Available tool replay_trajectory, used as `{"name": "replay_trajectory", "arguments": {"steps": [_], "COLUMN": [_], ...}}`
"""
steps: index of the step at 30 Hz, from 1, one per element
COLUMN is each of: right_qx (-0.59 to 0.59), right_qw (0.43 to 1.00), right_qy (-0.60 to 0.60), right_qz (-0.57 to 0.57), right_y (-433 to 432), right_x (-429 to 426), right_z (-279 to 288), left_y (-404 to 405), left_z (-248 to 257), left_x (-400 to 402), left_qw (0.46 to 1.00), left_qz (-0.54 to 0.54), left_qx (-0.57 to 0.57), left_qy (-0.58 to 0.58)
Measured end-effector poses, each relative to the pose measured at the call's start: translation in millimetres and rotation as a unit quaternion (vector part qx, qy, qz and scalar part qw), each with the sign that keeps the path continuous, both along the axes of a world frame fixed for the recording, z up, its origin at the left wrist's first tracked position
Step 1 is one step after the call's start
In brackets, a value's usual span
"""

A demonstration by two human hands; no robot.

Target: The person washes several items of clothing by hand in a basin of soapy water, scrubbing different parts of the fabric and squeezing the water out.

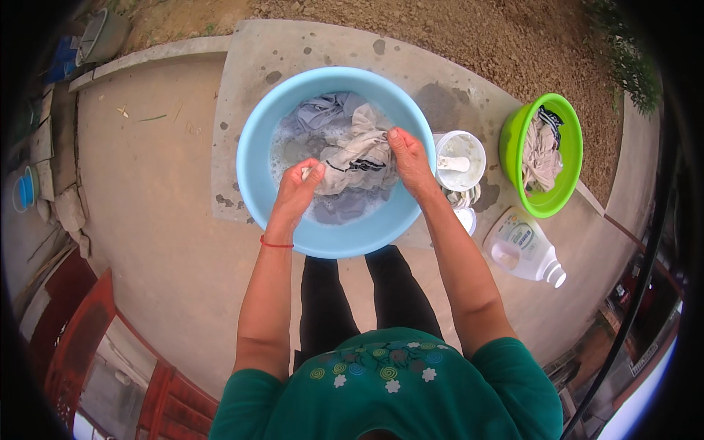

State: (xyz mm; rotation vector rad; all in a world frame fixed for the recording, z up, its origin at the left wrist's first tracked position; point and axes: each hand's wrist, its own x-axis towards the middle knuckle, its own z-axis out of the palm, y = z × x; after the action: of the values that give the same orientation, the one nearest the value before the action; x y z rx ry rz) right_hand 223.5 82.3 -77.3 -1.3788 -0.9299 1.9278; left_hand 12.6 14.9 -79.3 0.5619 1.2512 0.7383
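Note:
A large light-blue plastic basin (335,246) stands before me, holding sudsy water (281,159) and wet clothes. Between my hands stretches a wet beige garment (341,157) with dark stripes, its lower part bunched over the water. My left hand (297,184), with a red cord on the wrist, pinches one edge between thumb and fingers. On the other side my right hand (408,159) grips the upper right part of the cloth. Grey-blue cloth (324,113) lies in the suds at the back, and more grey cloth (344,208) soaks at the front.
Right of the basin sits a white bucket (477,159) with a white object inside. A striped cloth (465,195) and a white round item (466,220) lie below it. Farther right are a green basin (511,148) of clothes and a detergent bottle (517,245) on the concrete slab (258,49).

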Motion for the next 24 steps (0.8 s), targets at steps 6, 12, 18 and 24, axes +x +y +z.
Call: {"name": "replay_trajectory", "arguments": {"steps": [6, 12, 18, 24], "right_qx": [0.381, 0.197, 0.295, 0.322], "right_qw": [0.888, 0.902, 0.880, 0.885], "right_qy": [-0.221, -0.377, -0.362, -0.335], "right_qz": [0.128, 0.075, 0.084, 0.041], "right_y": [-62, -30, -18, -16], "right_x": [-81, -67, -75, -45], "right_z": [33, -13, -37, -55], "left_y": [-25, -13, -15, 5], "left_z": [-14, 24, 7, -45], "left_x": [47, 59, 60, 19], "left_qw": [0.897, 0.885, 0.925, 0.851], "left_qz": [0.409, 0.420, 0.355, 0.099], "left_qx": [-0.083, -0.086, -0.092, 0.178], "left_qy": [-0.146, -0.180, -0.103, 0.484]}}
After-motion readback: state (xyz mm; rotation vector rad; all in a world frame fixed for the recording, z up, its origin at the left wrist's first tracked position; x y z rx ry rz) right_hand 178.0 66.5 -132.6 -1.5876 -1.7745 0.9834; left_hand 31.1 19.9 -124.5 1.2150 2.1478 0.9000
